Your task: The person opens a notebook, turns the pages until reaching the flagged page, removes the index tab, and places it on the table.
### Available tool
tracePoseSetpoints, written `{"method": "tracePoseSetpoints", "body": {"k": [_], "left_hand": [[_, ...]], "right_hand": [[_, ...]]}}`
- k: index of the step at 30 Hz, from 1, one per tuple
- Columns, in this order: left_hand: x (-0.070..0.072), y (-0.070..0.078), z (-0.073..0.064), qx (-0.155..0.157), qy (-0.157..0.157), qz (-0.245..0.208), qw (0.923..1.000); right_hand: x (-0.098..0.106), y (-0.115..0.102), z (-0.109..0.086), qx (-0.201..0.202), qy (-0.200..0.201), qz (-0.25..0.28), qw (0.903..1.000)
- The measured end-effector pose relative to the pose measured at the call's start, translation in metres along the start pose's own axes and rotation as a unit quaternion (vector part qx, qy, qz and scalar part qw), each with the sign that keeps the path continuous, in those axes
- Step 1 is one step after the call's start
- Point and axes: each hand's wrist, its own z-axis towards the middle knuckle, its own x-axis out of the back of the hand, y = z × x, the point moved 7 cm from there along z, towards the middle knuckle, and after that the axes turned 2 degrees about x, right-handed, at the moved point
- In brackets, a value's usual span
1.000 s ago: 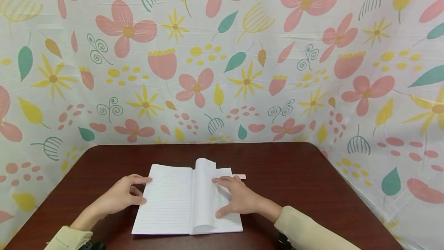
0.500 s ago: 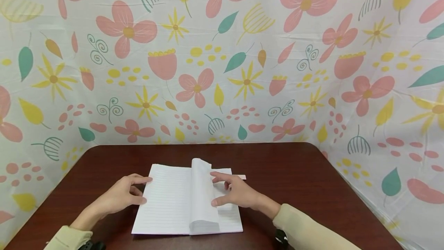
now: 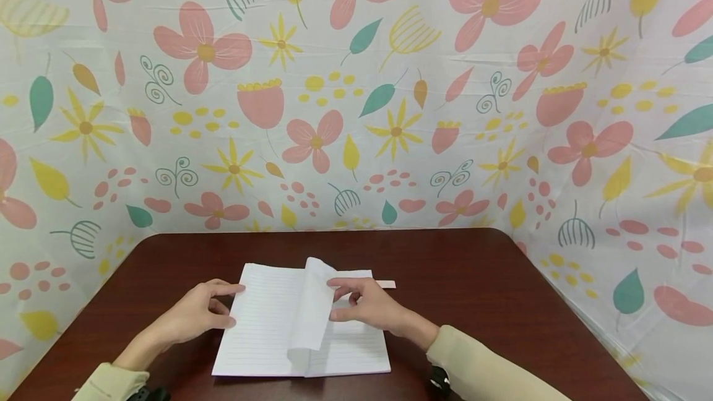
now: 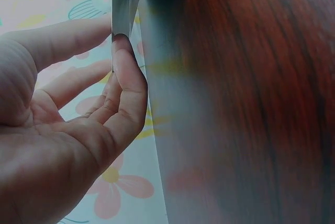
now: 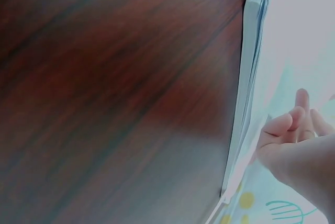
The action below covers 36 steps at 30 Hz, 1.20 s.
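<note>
An open notebook (image 3: 262, 320) with white lined pages lies on the dark wooden table. My left hand (image 3: 195, 311) holds its left edge, thumb and forefinger apart along it; in the left wrist view, fingers (image 4: 131, 75) of that hand curl round the edge. One loose page (image 3: 311, 314) stands up near the spine, bowed over in a curl. At the page's free right edge, the fingertips of my right hand (image 3: 373, 308) hold it over the right-hand pages. The right wrist view shows this hand (image 5: 288, 137) partly curled, with its contact on the page washed out.
A pale strip (image 3: 385, 284) sticks out from the notebook's right side. The brown tabletop (image 3: 457, 283) stretches around the notebook. A flower-printed cloth (image 3: 356, 110) hangs behind the table and along its sides.
My right hand has moved left, and the curled page has swung left across the spine with it. More of the right-hand lined page shows. The left hand has stayed in place.
</note>
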Motion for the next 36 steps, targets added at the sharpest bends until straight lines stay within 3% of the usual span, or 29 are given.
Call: {"method": "tracePoseSetpoints", "body": {"k": [11,15,21,36], "left_hand": [[0.002,-0.001,0.001,-0.002,0.003,0.008,1.0],[0.002,-0.001,0.001,0.0,0.004,0.011,0.9999],[0.001,-0.003,0.001,-0.001,0.003,0.005,1.0],[0.0,0.001,-0.001,-0.005,0.005,0.002,1.0]], "right_hand": [[0.0,0.0,0.004,-0.038,0.02,0.027,0.9987],[-0.002,-0.003,0.005,-0.024,0.015,0.007,0.9996],[-0.007,-0.008,0.008,-0.01,0.018,0.016,0.9997],[-0.024,-0.012,0.025,-0.01,0.034,0.009,0.9993]]}}
